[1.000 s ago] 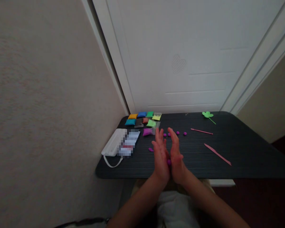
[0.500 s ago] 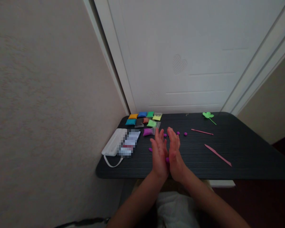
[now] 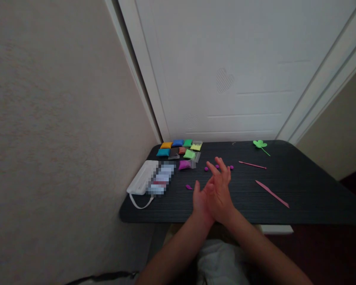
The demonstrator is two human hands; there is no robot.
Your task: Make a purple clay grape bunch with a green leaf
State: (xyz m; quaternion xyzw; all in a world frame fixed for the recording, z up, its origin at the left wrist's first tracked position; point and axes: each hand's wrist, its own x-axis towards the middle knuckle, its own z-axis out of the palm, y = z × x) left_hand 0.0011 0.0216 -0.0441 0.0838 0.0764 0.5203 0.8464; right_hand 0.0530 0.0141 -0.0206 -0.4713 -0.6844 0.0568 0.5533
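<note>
Just above the table's near edge, my right hand point(image 3: 222, 193) lies across the palm of my left hand point(image 3: 199, 201). The palms press together, with the fingers of my right hand stretched out and the left thumb pointing up. A purple clay ball is between the palms; my right hand hides it now. Beyond the fingertips several small purple clay balls rest in a row, among them one at the left point(image 3: 206, 169) and one at the right point(image 3: 231, 167). Left of my hands is a small pointed purple clay piece point(image 3: 188, 187).
An opened bag of purple clay point(image 3: 184, 164) lies before several coloured clay packets point(image 3: 163, 152). A phone point(image 3: 163, 180) and a white power bank point(image 3: 142, 178) with a cable are at the left. Right: a pink stick tool point(image 3: 252, 164), pink knife point(image 3: 272, 193) and green clay clover point(image 3: 260, 144).
My hands were upright, palm to palm, with the purple ball showing between them. My right hand has turned over and slid across the left palm, covering the ball.
</note>
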